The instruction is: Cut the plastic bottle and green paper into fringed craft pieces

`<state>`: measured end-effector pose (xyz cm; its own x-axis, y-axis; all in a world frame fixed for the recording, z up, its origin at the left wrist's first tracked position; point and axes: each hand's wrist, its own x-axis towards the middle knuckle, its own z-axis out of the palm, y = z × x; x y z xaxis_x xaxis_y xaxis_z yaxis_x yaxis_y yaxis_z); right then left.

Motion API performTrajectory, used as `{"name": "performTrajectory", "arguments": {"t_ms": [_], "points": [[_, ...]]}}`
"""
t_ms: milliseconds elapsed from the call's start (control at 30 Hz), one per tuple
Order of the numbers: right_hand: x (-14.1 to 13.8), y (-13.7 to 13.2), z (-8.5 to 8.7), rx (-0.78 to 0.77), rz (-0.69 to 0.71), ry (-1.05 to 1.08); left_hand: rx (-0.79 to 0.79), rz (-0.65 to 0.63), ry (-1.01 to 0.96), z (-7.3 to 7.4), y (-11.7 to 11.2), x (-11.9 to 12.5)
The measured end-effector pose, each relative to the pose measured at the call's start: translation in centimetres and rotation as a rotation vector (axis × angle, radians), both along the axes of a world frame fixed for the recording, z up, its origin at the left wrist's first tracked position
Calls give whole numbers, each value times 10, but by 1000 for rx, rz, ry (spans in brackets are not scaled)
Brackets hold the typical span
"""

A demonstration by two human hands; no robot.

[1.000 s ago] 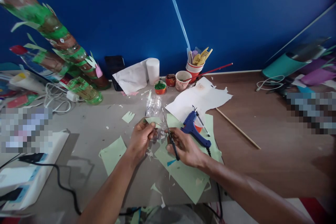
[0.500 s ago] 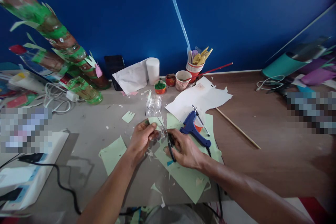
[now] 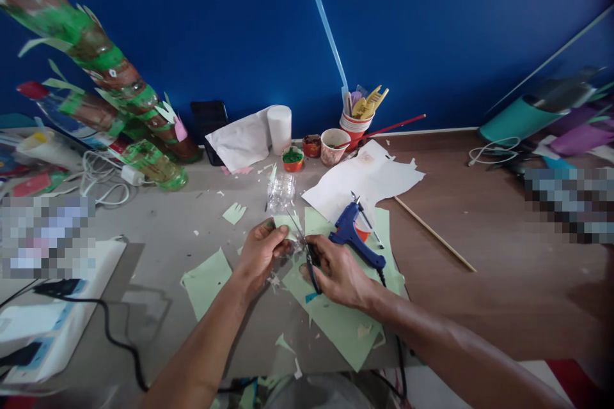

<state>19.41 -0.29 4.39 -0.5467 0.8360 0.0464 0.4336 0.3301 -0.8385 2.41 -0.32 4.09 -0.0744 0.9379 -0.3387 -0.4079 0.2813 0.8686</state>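
A small pale green piece of paper (image 3: 283, 223) is held near the middle of the scene, its left and near parts covered by the grip. The scissors (image 3: 311, 261), with dark handles and slim metal blades, are held just to its right. They slant, tips to the far left, handles to the near right. The blades cross the paper's right side; whether they are parted is unclear.

At frame centre you have matt green paper (image 3: 284, 222) and scissors (image 3: 308, 252) with smooth metal blades; right of them, a glue gun (image 3: 355, 243) of smooth blue plastic. Your desk (image 3: 480, 217) shows wood grain at right; upper left, the painted bottles (image 3: 129, 83) look glossy plastic.
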Motion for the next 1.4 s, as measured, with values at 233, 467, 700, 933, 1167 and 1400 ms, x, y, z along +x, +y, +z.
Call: {"name": "performTrajectory", "arguments": {"t_ms": [233,467,700,933,1167,1400], "points": [[-1,-1,-3,-2,-10,9,16,5,-6,0,1,-1],[-2,-2,-3,-46,0,13,63,8,-23,-1,1,-5],[-2,-3,-4,-91,28,0,64,68,45,-1,2,-8],[-4,-4,-5,-162,60,10,93,130,124,1,3,-9],[-6,-6,-9,-154,75,3,155,161,216,-4,4,-11],[-7,-7,-13,-148,83,7,175,205,336,2,4,-11]]}}
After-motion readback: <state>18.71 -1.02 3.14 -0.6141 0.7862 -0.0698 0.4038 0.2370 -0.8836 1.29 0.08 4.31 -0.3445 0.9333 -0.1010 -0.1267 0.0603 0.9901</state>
